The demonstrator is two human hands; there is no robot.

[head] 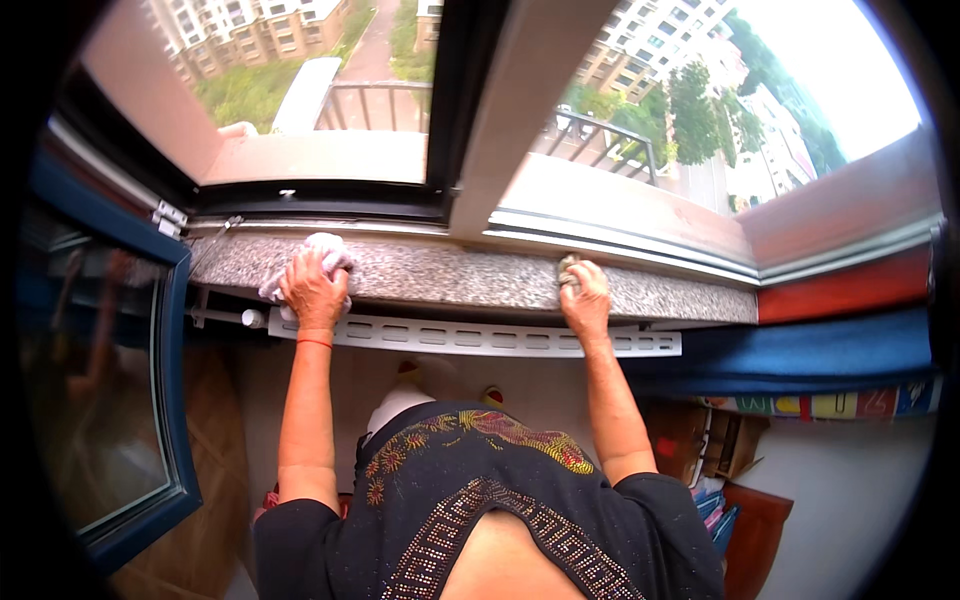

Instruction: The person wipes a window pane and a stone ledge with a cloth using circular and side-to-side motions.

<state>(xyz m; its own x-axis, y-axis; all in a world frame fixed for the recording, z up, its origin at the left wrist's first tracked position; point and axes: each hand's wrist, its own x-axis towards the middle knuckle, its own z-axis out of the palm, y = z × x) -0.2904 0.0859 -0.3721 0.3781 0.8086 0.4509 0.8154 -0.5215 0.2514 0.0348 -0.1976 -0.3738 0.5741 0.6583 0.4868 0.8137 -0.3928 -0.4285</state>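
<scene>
My left hand grips a bunched pale cloth against the left part of a speckled granite windowsill; the cloth hangs partly over the sill's front edge. Toward the right part of the same sill, my right hand has its fingers closed on a small crumpled greyish-brown cloth. Both hands rest palm down, well apart. An orange-red band circles the left wrist. How much cloth lies under each palm is hidden.
A white slotted radiator runs beneath the sill. At left stands an open blue-framed window sash. Dark and light window frames rise behind the sill. Blue fabric and a wooden cabinet are at right.
</scene>
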